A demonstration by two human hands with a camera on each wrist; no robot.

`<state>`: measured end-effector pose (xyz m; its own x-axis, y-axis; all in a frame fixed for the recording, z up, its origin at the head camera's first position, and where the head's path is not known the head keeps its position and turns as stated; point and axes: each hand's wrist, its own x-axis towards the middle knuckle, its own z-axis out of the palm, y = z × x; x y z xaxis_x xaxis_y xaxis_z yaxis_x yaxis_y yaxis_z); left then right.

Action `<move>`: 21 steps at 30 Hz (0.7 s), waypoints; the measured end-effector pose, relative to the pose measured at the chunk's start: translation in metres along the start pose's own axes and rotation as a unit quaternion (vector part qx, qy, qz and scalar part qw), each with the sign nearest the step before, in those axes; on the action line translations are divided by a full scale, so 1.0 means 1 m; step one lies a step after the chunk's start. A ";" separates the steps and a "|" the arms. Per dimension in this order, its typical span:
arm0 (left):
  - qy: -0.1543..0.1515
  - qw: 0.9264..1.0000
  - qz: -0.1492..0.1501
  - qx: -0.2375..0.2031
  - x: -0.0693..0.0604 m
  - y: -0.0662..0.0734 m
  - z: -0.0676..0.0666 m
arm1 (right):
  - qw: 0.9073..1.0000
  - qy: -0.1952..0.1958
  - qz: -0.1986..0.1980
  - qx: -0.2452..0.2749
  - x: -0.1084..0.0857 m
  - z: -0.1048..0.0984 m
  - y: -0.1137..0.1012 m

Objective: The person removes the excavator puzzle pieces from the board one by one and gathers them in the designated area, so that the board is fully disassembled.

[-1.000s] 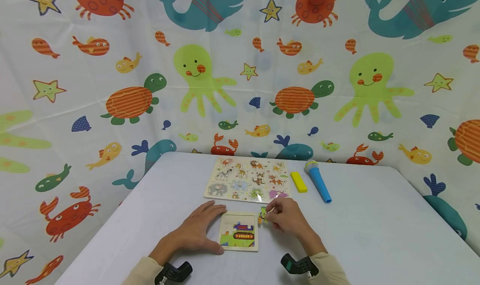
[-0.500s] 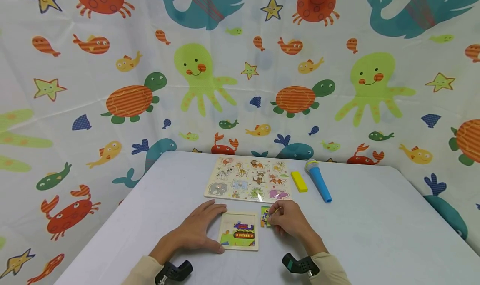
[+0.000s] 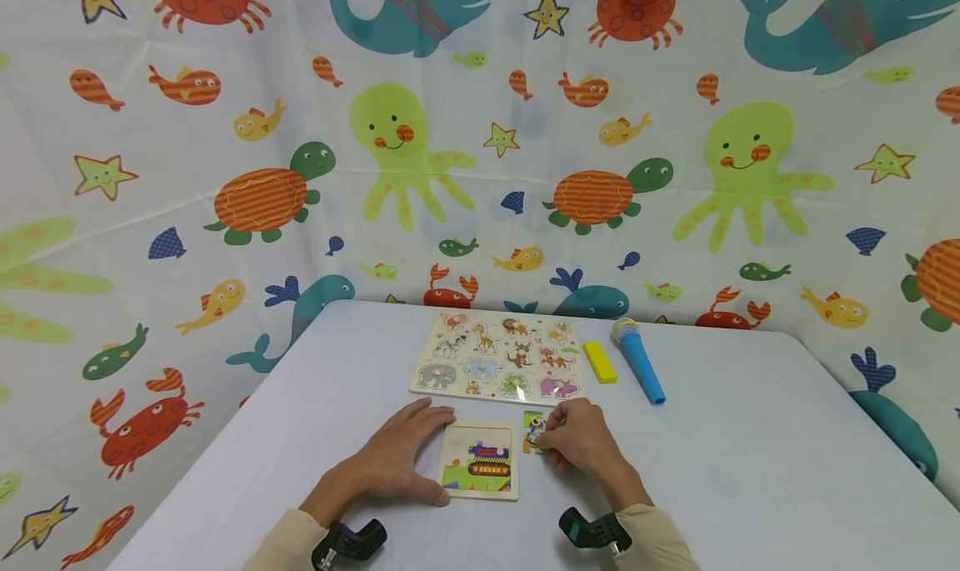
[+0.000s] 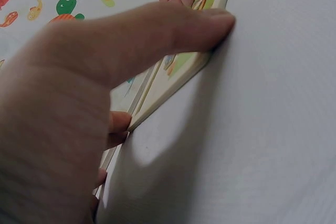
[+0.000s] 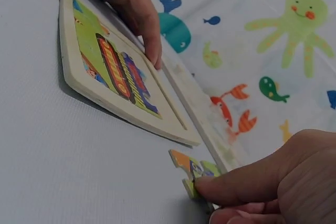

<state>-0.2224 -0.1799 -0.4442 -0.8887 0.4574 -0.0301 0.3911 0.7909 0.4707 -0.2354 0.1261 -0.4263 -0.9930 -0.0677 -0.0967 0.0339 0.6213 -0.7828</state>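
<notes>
A small square wooden puzzle tray point(image 3: 478, 496) lies on the table, its lower part filled with pieces showing a tracked vehicle. The left hand point(image 3: 390, 458) grips the tray's left side, thumb at the near corner and fingers at the far one; the left wrist view shows the thumb point(image 4: 205, 27) on the rim. Just right of the tray, the right hand point(image 3: 588, 442) pinches a green and orange puzzle piece point(image 3: 532, 425) between thumb and fingers. In the right wrist view the piece point(image 5: 182, 160) is close to the table, partly covered by the fingertips.
Behind the tray lies a wooden animal puzzle board point(image 3: 457, 392). To its right are a yellow block point(image 3: 600, 363) and a blue toy microphone point(image 3: 642, 367). A cloth point(image 3: 480, 79) printed with sea animals hangs behind the table.
The right hand and its puzzle piece have shifted slightly right, away from the tray, and more of the piece's face shows. The left hand has stayed on the tray.
</notes>
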 end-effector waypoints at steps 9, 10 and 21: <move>-0.003 1.000 -0.003 -0.003 0.000 0.000 -0.001 | 1.000 0.000 -0.025 -0.015 0.000 0.000 0.006; -0.002 1.000 -0.003 -0.001 0.000 0.000 -0.001 | 0.999 -0.001 -0.029 -0.014 0.000 0.000 0.006; -0.003 1.000 0.002 -0.010 0.002 -0.002 -0.001 | 0.998 -0.010 -0.054 -0.008 0.000 -0.002 0.009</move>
<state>-0.2246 -0.1807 -0.4442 -0.8854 0.4637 -0.0335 0.3900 0.7801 0.4892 -0.2352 0.1333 -0.4315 -0.9884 -0.1502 -0.0238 -0.0757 0.6213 -0.7799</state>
